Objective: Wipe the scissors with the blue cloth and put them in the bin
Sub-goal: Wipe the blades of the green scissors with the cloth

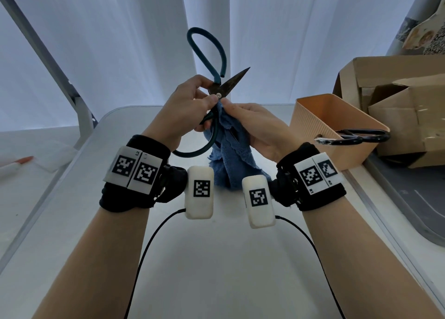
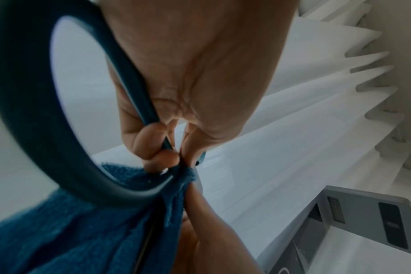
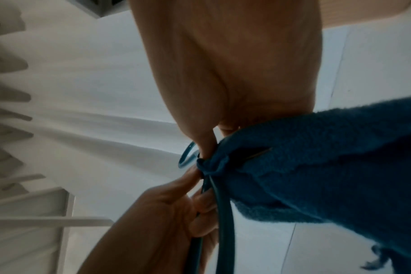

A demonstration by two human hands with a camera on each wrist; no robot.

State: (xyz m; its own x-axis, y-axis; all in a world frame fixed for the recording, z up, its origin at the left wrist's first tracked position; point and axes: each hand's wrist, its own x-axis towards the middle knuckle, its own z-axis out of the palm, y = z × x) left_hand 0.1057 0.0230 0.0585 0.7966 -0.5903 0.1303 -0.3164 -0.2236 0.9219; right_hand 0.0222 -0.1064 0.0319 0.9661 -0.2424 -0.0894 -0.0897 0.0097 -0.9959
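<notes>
Teal-handled scissors (image 1: 225,85) with dark rusty blades are held spread open above the table. My left hand (image 1: 190,107) pinches them at the pivot, thumb beside the rivet, one handle loop (image 2: 31,103) hanging below it. My right hand (image 1: 250,123) grips the blue cloth (image 1: 231,155) bunched round the lower blade near the pivot; that blade is mostly hidden, with a sliver showing through the cloth (image 3: 317,166). The upper blade points up and right, bare. The orange bin (image 1: 334,128) stands at the right of the table.
A black-handled pair of scissors (image 1: 361,137) sticks out over the bin's rim. Cardboard boxes (image 1: 397,102) stand behind the bin. A white table (image 1: 216,258) lies under my arms. An orange-tipped marker (image 1: 16,164) lies at the far left. White curtains hang behind.
</notes>
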